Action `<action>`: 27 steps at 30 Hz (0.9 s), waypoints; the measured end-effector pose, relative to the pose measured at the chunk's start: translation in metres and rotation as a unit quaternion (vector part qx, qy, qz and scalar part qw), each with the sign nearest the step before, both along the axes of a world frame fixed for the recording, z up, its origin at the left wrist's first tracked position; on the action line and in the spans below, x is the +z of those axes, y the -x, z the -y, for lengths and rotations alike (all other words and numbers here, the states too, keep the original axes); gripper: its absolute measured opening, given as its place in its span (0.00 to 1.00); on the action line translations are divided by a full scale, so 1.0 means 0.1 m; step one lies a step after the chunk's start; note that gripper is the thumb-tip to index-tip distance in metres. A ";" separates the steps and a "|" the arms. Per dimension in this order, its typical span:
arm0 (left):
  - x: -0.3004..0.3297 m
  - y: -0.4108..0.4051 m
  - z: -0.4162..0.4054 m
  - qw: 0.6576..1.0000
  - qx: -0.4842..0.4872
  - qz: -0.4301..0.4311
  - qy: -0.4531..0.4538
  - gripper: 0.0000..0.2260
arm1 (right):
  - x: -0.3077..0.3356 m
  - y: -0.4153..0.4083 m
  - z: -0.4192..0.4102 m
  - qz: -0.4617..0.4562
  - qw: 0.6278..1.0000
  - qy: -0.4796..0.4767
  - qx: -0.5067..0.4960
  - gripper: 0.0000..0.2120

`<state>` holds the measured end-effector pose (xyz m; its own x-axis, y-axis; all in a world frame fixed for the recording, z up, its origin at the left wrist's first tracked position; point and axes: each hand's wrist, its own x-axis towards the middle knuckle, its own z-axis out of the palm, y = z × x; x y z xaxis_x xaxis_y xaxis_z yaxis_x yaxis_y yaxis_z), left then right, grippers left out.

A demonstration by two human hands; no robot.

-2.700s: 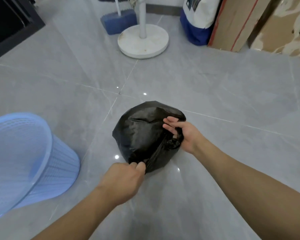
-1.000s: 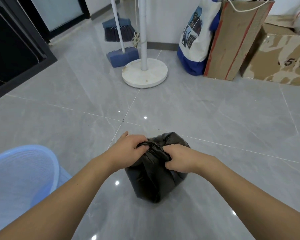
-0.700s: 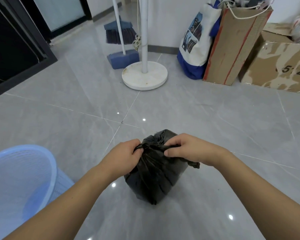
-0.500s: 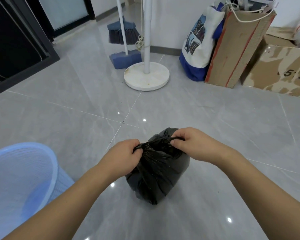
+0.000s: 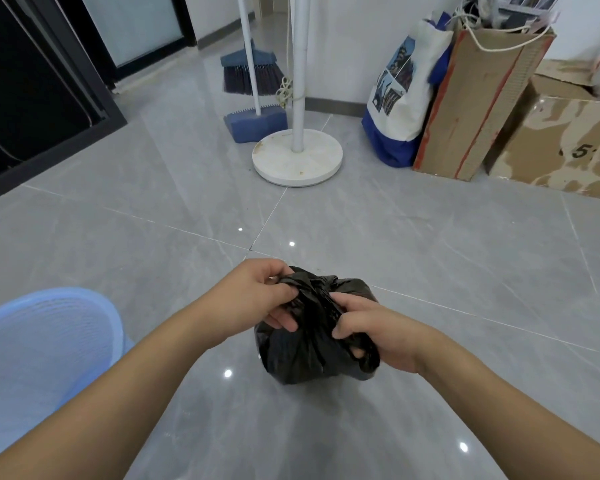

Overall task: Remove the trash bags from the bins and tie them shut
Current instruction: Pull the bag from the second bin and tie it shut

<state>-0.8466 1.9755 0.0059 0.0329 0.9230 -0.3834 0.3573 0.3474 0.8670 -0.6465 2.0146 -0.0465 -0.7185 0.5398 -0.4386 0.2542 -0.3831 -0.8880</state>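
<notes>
A small full black trash bag (image 5: 302,355) stands on the grey tiled floor in front of me. Its top is gathered into a bunch between my hands. My left hand (image 5: 253,296) grips the bunched plastic on the bag's upper left. My right hand (image 5: 374,334) holds a strip of the bag's mouth on the right side, fingers curled round it, with a loop of plastic hanging below the palm. The light blue mesh bin (image 5: 39,368) stands at the lower left, apart from the bag, with no bag showing in it.
A white stand with a round base (image 5: 297,157) rises ahead. A blue broom and dustpan (image 5: 253,95) lean behind it. A tote bag (image 5: 399,105) and cardboard boxes (image 5: 478,109) line the far right wall. A dark door frame (image 5: 49,98) is at the left.
The bag was turned upright and its mouth gathered. Since half a second ago my right hand has dropped from the bag's top to its right side, pulling a strip of plastic down.
</notes>
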 end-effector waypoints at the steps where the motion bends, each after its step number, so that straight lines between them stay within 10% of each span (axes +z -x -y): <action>1: 0.01 0.01 -0.01 1.000 0.003 -0.005 -0.005 0.03 | -0.02 0.00 0.00 0.002 1.000 -0.002 0.001 0.23; 8: 0.03 0.09 -0.04 0.997 0.016 -0.061 -0.038 0.02 | -0.09 0.06 0.05 0.030 0.998 -0.042 -0.047 0.04; 16: -0.03 0.13 -0.15 0.994 0.029 -0.088 -0.056 0.02 | -0.17 0.17 0.00 0.007 0.991 -0.005 -0.132 0.13; 27: -0.18 0.04 -0.16 0.999 0.008 -0.042 -0.024 0.04 | 0.01 0.19 -0.02 0.149 0.973 -0.165 0.069 0.04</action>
